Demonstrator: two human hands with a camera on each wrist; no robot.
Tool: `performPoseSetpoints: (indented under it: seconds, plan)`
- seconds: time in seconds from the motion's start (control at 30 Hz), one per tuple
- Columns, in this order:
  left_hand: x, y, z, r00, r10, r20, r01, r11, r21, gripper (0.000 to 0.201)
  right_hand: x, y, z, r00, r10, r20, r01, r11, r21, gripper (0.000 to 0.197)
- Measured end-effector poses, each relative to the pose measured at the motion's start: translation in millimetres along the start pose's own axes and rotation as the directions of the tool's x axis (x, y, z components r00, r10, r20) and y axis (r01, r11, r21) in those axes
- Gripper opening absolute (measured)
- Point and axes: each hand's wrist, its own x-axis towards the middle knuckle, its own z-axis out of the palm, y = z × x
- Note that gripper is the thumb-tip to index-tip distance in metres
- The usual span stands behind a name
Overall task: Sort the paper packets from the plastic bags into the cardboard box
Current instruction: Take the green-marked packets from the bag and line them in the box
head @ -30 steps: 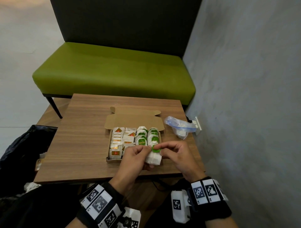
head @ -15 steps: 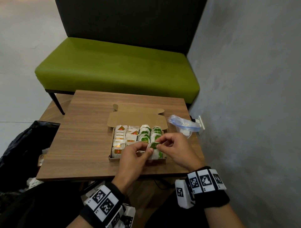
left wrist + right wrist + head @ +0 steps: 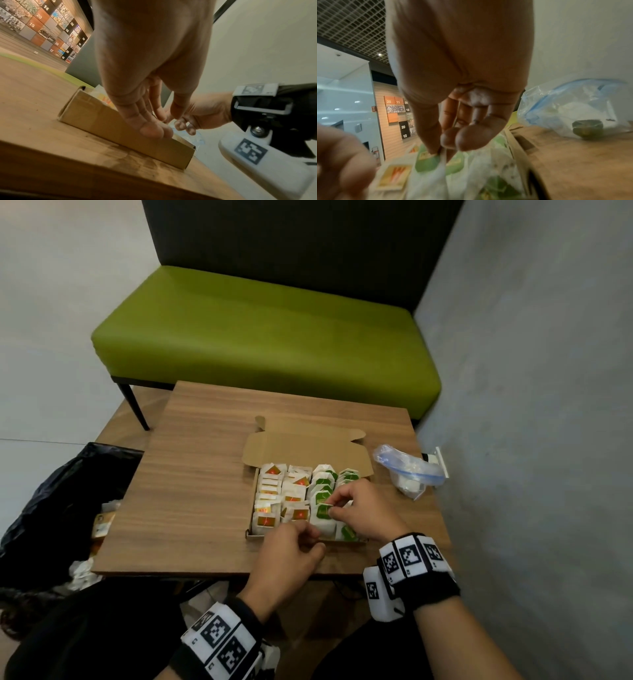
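Note:
An open cardboard box (image 3: 308, 446) on the wooden table holds rows of paper packets, orange-labelled on the left and green-labelled on the right. My right hand (image 3: 330, 506) pinches the top of a green-labelled packet (image 3: 322, 512) standing among the green rows; the right wrist view shows thumb and fingers of this hand (image 3: 443, 147) closed on that packet (image 3: 426, 161). My left hand (image 3: 308, 534) hovers at the box's near edge. In the left wrist view the hand (image 3: 154, 129) has relaxed fingers over the box's front wall (image 3: 111, 125) and holds nothing.
A clear plastic bag (image 3: 407, 470) with a blue zip and white packets lies right of the box, near the grey wall (image 3: 531, 405). A green bench (image 3: 267, 337) stands behind the table (image 3: 191, 474). A black bag (image 3: 51, 501) sits on the floor at left.
Both hands held the green packet above the box's near end. Now my right hand has set it down among the green rows, and my left hand has let go and drawn back.

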Motion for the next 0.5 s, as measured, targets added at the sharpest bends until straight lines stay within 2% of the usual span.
performPoseSetpoints:
  seconds: [0.07, 0.13, 0.27, 0.43, 0.5]
  plan:
    - [2, -2, -1, 1.0, 0.0, 0.0, 0.0, 1.0, -0.001, 0.015, 6, 2, 7, 0.999, 0.036, -0.011, -0.036, 0.998, -0.053, 0.009]
    - [3, -3, -2, 1.0, -0.004, 0.002, 0.004, 1.0, -0.012, 0.013, 10, 2, 13, 0.995, 0.055, -0.084, -0.064, 0.992, -0.11, 0.008]
    - [4, -4, -1, 1.0, 0.004, -0.004, -0.004, 1.0, -0.005, 0.012, 11, -2, 19, 0.98, 0.025, -0.196, -0.066, 0.977, -0.204, 0.01]
    - [4, -4, 0, 1.0, 0.025, -0.006, -0.024, 0.999, 0.034, 0.011, 6, 1, 17, 0.974, 0.019, -0.227, -0.055, 0.986, -0.155, 0.023]
    - [3, -4, 0, 0.999, 0.038, -0.01, -0.037, 0.998, 0.053, 0.011, -1, 0, 13, 0.98, -0.006, -0.198, -0.017, 0.993, -0.113, 0.021]
